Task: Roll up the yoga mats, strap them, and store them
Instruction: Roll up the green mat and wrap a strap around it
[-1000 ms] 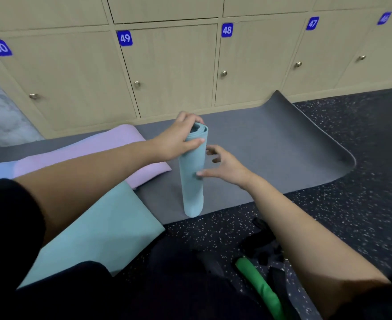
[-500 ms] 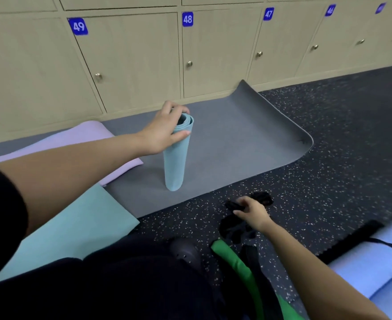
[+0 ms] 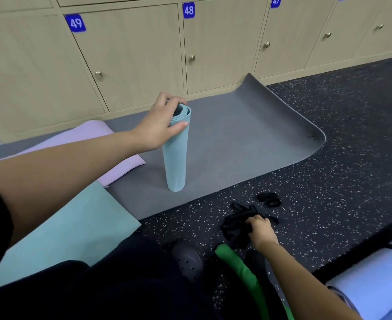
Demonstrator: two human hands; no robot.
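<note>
A rolled teal yoga mat [image 3: 176,155] stands upright on a flat grey mat [image 3: 241,139]. My left hand [image 3: 161,124] grips the roll's top end, thumb in front and fingers over the rim. Lower right, my right hand [image 3: 260,230] reaches into a pile of black straps [image 3: 238,221] on the speckled floor, its fingers curled on one of them. Another black strap loop [image 3: 269,199] lies just beyond the pile.
A lilac mat [image 3: 93,139] and a flat teal mat [image 3: 63,229] lie to the left. A green roll [image 3: 238,266] sits by my knee; a pale blue rolled mat [image 3: 372,280] with a black one is at the right. Numbered lockers [image 3: 130,54] line the wall.
My right hand left the teal roll, dropped to the black straps on the floor and took hold of them. The left hand kept the roll upright. The view shifted right.
</note>
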